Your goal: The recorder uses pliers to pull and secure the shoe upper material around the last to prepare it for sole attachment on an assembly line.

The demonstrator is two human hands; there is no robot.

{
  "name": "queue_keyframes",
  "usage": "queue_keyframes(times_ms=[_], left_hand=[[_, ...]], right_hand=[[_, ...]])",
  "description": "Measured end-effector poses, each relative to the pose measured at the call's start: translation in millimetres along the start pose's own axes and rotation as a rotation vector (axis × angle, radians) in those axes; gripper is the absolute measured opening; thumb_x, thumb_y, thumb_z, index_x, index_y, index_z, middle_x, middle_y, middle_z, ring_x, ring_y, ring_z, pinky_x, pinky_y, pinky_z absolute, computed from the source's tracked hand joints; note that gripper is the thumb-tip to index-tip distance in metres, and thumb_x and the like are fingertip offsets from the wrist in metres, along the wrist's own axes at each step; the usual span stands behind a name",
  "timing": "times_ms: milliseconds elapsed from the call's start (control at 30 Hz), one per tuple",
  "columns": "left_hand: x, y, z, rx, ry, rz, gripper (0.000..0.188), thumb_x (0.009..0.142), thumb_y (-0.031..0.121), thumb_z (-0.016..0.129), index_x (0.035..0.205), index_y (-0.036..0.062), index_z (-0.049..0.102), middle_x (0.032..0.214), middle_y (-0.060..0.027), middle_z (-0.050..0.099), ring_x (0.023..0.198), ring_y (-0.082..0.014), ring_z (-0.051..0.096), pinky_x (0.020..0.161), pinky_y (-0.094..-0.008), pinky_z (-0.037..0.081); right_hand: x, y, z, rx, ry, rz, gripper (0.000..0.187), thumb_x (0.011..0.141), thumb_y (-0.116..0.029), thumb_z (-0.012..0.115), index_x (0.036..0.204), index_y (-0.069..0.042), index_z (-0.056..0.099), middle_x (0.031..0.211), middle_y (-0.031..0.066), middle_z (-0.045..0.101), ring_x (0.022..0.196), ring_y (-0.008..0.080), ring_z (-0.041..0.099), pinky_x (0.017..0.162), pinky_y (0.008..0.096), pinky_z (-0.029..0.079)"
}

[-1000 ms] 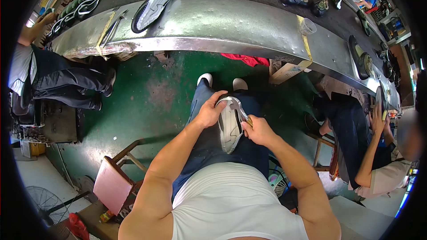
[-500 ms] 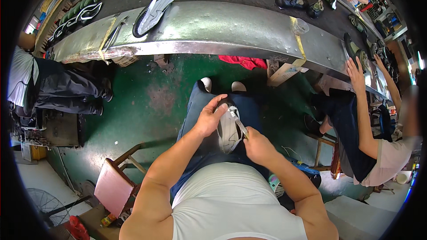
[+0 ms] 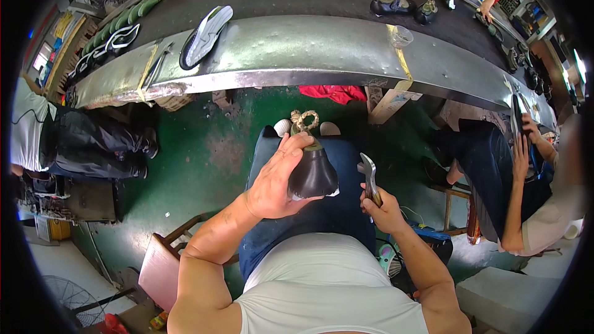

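My left hand [image 3: 276,176] grips a shoe [image 3: 314,176] above my lap. Its smooth black toe faces me, olive material shows at the top, and a knotted rope loop [image 3: 304,120] stands up from it. My fingers lie along the shoe's left side, and a white edge shows underneath. Apart from the shoe, to its right, my right hand [image 3: 385,210] is closed round lasting pincers [image 3: 370,176]. Their silver curved head points up and away from me, and part of the brownish handle is hidden in my fist.
Ahead runs a bench with a metal edge [image 3: 309,49]; a white-and-black shoe [image 3: 207,36] lies on it, other shoes farther back. A seated person [image 3: 532,204] works at right; another [image 3: 80,136] is at left. A pink-seated chair [image 3: 162,272] stands beside my left arm.
The shoe has been turned from its pale underside to its black toe and upper. The pincers have come away from it and moved right. My left hand has shifted its grip.
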State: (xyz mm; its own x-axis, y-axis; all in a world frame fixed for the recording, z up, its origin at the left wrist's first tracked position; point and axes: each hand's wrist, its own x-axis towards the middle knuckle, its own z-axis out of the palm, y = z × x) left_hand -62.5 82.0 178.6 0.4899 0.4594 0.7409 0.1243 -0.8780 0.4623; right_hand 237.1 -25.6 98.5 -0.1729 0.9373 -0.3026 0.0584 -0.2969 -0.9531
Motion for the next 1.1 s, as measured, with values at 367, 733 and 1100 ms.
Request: queue_keyframes(times_ms=[367, 733, 1100], left_hand=[[-41.7, -59.4, 68.8, -0.505, -0.076, -1.176, 0.068, 0.091, 0.025, 0.074, 0.144, -0.0064, 0.045, 0.128, -0.0175, 0.064, 0.114, -0.0204, 0.061, 0.099, -0.0338, 0.048], [-121.9, -40.2, 100.2, -0.466, -0.257, -1.298, 0.07, 0.081, 0.0, 0.055, 0.15, 0.0036, 0.043, 0.131, -0.0186, 0.063, 0.111, -0.026, 0.065, 0.098, -0.0341, 0.048], [-132.1, -10.0, 100.0, -0.534, -0.349, -1.288, 0.1, 0.079, 0.002, 0.069, 0.157, -0.0044, 0.006, 0.158, -0.0204, 0.029, 0.145, -0.0229, 0.031, 0.119, -0.0304, 0.021]], right_hand=[[61.5, 9.4, 41.4, -0.215, 0.026, -0.111, 0.041, 0.09, -0.017, 0.072, 0.121, 0.0, 0.052, 0.105, 0.007, 0.063, 0.094, 0.0155, 0.063, 0.084, 0.0317, 0.053], [75.1, 49.4, 37.3, -0.522, 0.162, 0.082, 0.044, 0.077, -0.017, 0.075, 0.108, 0.006, 0.054, 0.09, 0.018, 0.067, 0.083, 0.028, 0.068, 0.075, 0.037, 0.054], [12.2, -26.3, -9.5, -0.842, -0.285, 0.178, 0.029, 0.093, -0.022, 0.061, 0.108, 0.002, 0.055, 0.088, 0.0237, 0.067, 0.088, 0.0462, 0.065, 0.077, 0.0506, 0.053]])
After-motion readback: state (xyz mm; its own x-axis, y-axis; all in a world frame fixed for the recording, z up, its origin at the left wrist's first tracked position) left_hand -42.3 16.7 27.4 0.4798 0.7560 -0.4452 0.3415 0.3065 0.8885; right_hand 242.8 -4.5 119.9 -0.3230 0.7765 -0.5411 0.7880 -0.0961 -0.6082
